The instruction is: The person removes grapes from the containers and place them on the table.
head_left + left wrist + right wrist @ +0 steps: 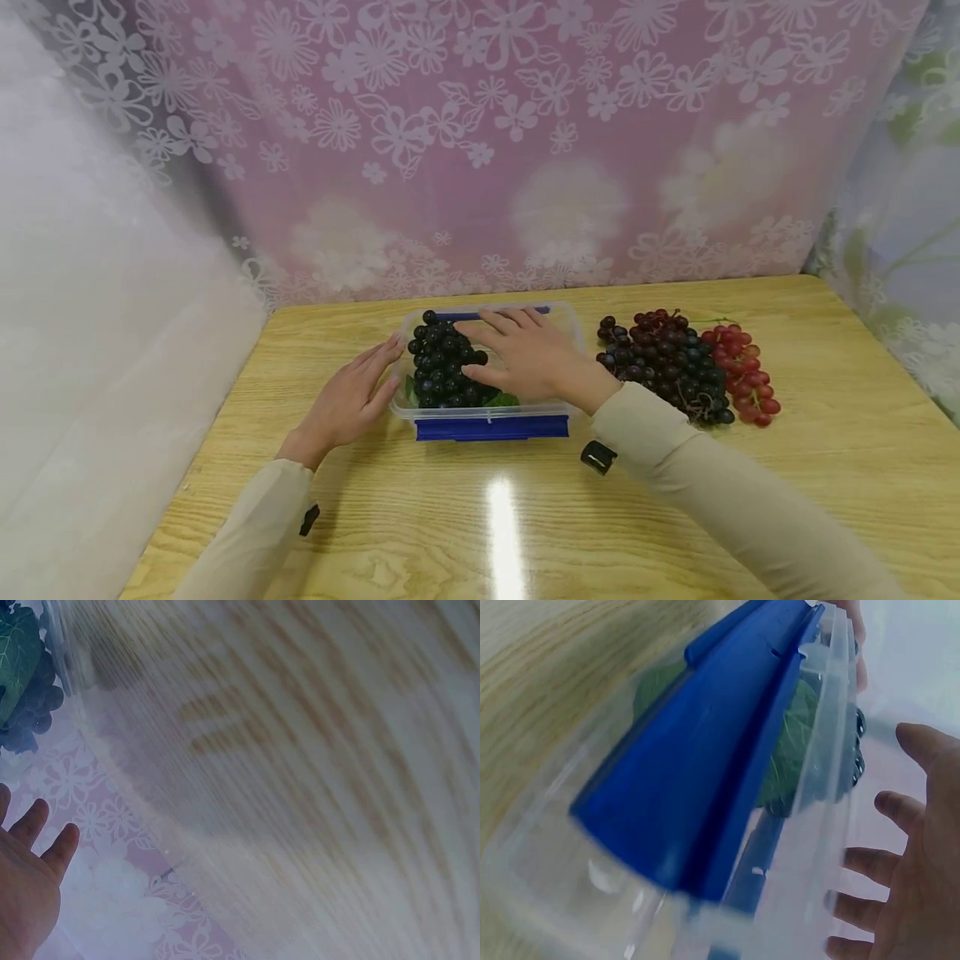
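Observation:
A bunch of dark grapes (442, 367) with green leaves (791, 746) lies in the left part of a clear plastic container (536, 410). A blue latch (491, 429) hangs from the container's front side. My left hand (348, 404) is at the container's left rim, fingers extended; whether it touches cannot be told. Over the container, just right of the grapes, is my right hand (528, 354), palm down with spread fingers. In the right wrist view the right hand (922, 862) holds nothing. The left wrist view shows the left hand (34, 877) with straight fingers.
Right of the container lie more bunches on the wooden table (420, 517): dark grapes (660, 358) and red grapes (750, 379). A floral pink curtain (465, 167) hangs behind the table. White cloth (112, 333) is at the left.

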Demonstrator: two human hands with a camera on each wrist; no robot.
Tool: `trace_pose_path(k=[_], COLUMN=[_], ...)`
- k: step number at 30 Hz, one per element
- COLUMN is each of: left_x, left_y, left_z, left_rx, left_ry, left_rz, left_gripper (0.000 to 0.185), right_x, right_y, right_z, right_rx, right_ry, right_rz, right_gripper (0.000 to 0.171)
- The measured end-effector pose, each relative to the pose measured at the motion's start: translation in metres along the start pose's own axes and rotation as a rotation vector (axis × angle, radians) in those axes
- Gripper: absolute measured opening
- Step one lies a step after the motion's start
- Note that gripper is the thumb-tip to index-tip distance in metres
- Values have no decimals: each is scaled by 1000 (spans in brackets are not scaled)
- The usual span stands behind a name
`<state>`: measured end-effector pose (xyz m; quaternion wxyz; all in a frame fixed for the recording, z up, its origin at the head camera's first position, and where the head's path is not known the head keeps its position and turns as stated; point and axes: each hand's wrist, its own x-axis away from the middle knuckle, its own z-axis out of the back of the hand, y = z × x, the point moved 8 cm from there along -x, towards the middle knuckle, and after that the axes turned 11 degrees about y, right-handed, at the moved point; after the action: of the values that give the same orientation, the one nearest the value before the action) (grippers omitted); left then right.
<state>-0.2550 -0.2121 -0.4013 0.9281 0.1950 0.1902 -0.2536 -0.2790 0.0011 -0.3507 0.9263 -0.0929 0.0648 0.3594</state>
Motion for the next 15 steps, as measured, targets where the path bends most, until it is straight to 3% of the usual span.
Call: trace_pose_path(k=[7,15], left_x=[0,0], left_y=[-1,-3], left_z=[0,-1], left_rx=[-2,1], left_ry=[-2,-6], left_rz=[0,13], left_gripper=[53,52], right_x=[-9,-14], right_y=[-13,-24], right_z=[-13,-17], right_rx=[34,-10], right_ry=[-11,20], right_rz=[33,20], right_gripper=[68,69])
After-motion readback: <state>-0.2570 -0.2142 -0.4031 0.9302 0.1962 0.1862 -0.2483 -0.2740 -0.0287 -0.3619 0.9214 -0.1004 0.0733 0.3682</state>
